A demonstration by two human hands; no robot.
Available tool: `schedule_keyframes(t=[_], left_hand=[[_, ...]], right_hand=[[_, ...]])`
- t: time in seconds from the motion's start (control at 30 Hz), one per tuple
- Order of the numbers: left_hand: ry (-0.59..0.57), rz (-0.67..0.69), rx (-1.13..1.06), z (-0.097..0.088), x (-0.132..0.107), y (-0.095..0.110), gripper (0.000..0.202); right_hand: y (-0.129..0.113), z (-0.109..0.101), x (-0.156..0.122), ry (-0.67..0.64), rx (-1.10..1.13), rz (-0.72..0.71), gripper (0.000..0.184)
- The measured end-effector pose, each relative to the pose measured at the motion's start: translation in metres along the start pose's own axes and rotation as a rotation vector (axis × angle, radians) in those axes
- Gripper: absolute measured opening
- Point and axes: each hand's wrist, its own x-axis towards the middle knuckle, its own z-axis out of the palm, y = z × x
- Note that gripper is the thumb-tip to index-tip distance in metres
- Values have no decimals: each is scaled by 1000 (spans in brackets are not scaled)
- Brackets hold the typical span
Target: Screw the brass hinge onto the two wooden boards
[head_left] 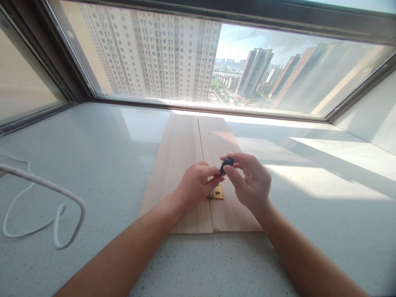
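My right hand (pixel 252 181) grips a short black tool (pixel 228 162) between thumb and fingers; it looks like a stubby screwdriver, but its tip is hidden. Pinched closed, my left hand (pixel 199 181) meets the tool's lower end, and whatever those fingers hold is too small to name. Below them a brass-coloured hinge (pixel 219 192) lies across the seam between two pale wooden boards, partly covered by my left hand. The left board (pixel 167 165) and the right board (pixel 238 212) lie flat, side by side. Both hands are over the boards, above the hinge.
The boards rest on a speckled white sill (pixel 198 264). A white cable (pixel 18 235) and a thicker bent white rod (pixel 71 194) are at the left. Behind stands a dark-framed window (pixel 210 108), with tall buildings outside. Sunlight falls across the right side.
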Motion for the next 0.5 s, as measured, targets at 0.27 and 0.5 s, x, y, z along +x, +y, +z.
schedule_keyframes(t=[0.27,0.5], left_hand=[[-8,50,-16,1,0,1,10],[2,60,-24,1,-1,0,14]], right_hand=[[-6,1,1,-41,14,14,24],[-1,0,0,-17,52,17,30]])
